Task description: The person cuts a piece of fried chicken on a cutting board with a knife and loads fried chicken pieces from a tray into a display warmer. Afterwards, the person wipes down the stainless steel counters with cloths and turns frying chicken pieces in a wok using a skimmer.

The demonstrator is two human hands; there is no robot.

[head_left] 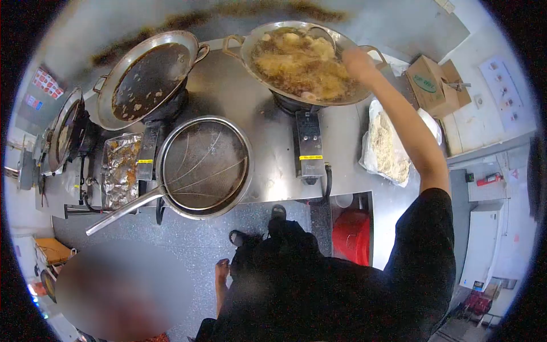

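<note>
My right hand (360,64) reaches over the right side of a large wok (249,54) of bubbling oil. It is closed on a skimmer (326,35), whose curved rim dips among the frying food; most of its handle is hidden. Pale battered pieces (322,48) float in the golden foam (296,68). My left hand (223,270) hangs low beside my black clothing, away from the counter. Its fingers are curled, and nothing shows in them.
A second wok (105,111) of dark oil stands left. A long-handled strainer (206,215) rests over a pan at the counter's front. Beside my right forearm lies a tray of flour (384,145), near a cardboard box (427,82). Another person (119,290), blurred, is at lower left.
</note>
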